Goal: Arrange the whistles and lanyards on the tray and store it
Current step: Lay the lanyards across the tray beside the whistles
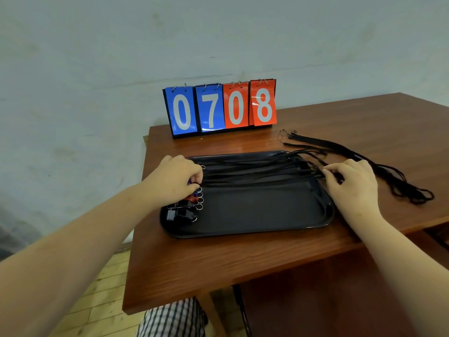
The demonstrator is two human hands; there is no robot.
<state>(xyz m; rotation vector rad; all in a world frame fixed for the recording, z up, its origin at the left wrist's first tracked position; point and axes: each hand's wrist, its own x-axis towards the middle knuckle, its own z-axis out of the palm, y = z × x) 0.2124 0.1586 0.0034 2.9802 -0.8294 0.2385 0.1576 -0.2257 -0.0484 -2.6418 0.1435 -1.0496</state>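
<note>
A black tray (255, 215) lies on the wooden table. Several whistles (181, 212) with key rings line its left end: black ones nearest me, a red one and a blue one partly under my hand. Several black lanyards (255, 172) stretch across the far half of the tray. My left hand (176, 177) rests over the whistle row with curled fingertips on the blue whistle. My right hand (352, 184) pinches the lanyard ends at the tray's right rim. More lanyards (359, 156) lie loose on the table to the right.
A flip scoreboard (220, 108) reading 0708 stands behind the tray at the table's far edge. The table (206, 259) ends close on the left, where the floor shows. A wall rises behind.
</note>
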